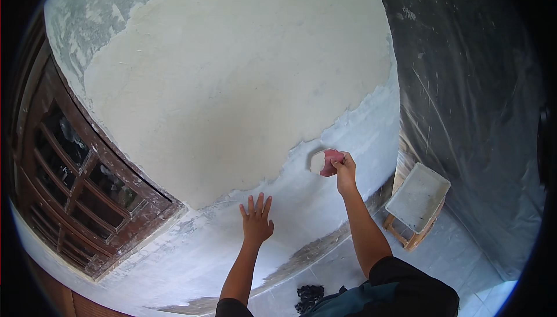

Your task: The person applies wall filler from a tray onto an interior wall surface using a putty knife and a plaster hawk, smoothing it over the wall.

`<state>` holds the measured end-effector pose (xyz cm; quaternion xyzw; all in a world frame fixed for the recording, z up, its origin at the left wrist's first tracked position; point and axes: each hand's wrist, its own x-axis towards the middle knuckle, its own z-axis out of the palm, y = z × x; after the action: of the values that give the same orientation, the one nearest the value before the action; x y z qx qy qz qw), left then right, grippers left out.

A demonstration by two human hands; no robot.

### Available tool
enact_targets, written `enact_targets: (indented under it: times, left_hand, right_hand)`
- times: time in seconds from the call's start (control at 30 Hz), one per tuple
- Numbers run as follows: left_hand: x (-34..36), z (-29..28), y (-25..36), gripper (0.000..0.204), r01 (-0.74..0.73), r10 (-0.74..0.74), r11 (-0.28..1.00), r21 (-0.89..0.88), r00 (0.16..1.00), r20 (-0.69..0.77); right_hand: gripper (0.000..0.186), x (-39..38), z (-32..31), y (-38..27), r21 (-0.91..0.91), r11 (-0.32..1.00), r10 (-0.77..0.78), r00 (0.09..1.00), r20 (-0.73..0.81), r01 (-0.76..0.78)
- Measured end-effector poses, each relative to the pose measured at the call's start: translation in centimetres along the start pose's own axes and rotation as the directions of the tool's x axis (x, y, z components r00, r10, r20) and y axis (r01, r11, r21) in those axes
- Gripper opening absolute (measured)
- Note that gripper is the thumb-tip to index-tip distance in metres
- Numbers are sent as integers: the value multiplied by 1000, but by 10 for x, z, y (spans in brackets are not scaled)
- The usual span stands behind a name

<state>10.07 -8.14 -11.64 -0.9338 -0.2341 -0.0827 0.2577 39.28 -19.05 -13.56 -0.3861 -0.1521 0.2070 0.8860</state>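
My right hand (344,172) is closed on a small reddish, flat hand tool (332,162). Its left end is whitish, and its exact kind is unclear. The tool is at the wall (360,137), just right of the ragged edge of a large beige coat (243,73). Fingers spread, my left hand (256,221) is held up at the wall below that coat's lower edge and holds nothing. Whether its palm presses on the surface cannot be made out.
A dark brown wooden window frame (87,183) with panes is on the left. At right, a whitish tray (419,198) rests on a wooden stool (413,241) beside dark plastic sheeting (464,85). A crumpled black item (310,298) lies on the grey floor (464,259).
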Motion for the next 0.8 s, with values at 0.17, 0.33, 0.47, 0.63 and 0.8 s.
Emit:
enact_targets:
  times: [0.17, 0.33, 0.47, 0.63, 0.8]
  left_hand:
    - [10, -3, 59, 77, 147, -164, 979, -140, 980, -116]
    - [24, 5, 111, 76, 41, -55, 961, -272, 998, -44]
    - [36, 17, 153, 75, -22, 43, 938, -346, 998, 52]
    - [41, 27, 203, 72, -67, 139, 902, -427, 980, 140]
    - [33, 43, 238, 67, -80, 222, 833, -548, 955, 198]
  right_hand:
    - [16, -3, -41, 6, -36, 998, 46, 999, 10, -46]
    - [15, -9, -85, 20, -110, 985, 134, 991, -2, -133]
    - [15, -11, -126, 29, -152, 967, 193, 978, -76, -203]
    - [17, -14, -175, 34, -227, 938, 223, 958, -178, -261]
    - [22, -22, -205, 37, -242, 914, 274, 935, -225, -327]
